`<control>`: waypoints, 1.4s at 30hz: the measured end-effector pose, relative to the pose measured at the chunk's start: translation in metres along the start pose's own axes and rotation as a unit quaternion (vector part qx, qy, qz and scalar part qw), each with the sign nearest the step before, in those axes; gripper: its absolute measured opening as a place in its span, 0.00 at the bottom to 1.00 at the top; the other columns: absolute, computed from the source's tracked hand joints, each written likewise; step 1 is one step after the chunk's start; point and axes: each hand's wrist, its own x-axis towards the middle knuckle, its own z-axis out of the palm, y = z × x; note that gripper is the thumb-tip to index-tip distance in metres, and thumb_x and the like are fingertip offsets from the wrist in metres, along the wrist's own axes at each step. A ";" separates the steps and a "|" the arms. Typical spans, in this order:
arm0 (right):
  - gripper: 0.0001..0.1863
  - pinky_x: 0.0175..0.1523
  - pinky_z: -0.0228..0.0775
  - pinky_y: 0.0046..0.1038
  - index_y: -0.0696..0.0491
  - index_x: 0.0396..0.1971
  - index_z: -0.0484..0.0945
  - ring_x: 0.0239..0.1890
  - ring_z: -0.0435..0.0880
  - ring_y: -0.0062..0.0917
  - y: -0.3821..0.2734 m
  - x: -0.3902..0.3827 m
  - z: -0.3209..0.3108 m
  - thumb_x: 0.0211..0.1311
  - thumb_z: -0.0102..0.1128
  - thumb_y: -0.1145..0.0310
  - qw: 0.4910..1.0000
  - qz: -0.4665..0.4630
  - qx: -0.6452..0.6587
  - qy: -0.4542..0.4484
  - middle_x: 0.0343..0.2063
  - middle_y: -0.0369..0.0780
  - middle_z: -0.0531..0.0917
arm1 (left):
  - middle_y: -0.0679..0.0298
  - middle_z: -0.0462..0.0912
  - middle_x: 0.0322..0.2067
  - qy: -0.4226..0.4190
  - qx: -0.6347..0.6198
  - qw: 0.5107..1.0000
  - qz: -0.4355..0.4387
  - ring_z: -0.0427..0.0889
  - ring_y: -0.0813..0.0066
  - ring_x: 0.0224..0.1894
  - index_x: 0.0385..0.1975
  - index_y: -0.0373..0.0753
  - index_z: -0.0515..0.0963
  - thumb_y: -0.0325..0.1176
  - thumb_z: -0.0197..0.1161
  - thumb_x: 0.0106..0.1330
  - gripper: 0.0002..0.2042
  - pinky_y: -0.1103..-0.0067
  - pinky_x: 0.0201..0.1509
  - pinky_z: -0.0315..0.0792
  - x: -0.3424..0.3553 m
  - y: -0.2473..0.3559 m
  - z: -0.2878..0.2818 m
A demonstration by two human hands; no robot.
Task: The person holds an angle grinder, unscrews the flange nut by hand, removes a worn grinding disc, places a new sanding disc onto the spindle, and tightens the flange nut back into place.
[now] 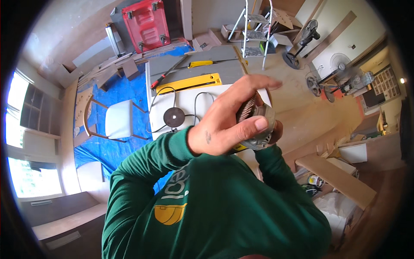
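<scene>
Close in front of my chest, my left hand (pixel 228 116) grips a metal gear housing (pixel 268 118), its thumb lying across the near side. Slanted gear teeth (pixel 246 111) show between thumb and palm. My left forefinger stretches over the top, beside a small white scrap (pixel 264 97) that looks like paper. From the far right side my right hand (pixel 276 131) curls its fingers round the same part; most of that hand is hidden behind it. Below on the table lies a dark round disc (pixel 169 115) with black cord (pixel 196 103) around it.
The table (pixel 161 103) bears a yellow level (pixel 189 83), a yellow utility knife (pixel 200 64) and a red-handled tool (pixel 160 80). At left a chair (pixel 119 119) stands on blue sheeting (pixel 92 142). A stepladder (pixel 256 36) and fans (pixel 340 64) stand beyond, to the right.
</scene>
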 end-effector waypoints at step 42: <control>0.37 0.33 0.74 0.46 0.57 0.59 0.67 0.26 0.80 0.45 -0.064 0.011 -0.040 0.69 0.43 0.36 0.955 -0.135 -0.210 -0.159 0.32 0.50 0.77 | 0.47 0.73 0.51 0.021 -0.012 0.989 0.143 0.70 0.42 0.59 0.50 0.37 0.76 0.38 0.68 0.55 0.22 0.50 0.73 0.58 -0.011 0.001 0.017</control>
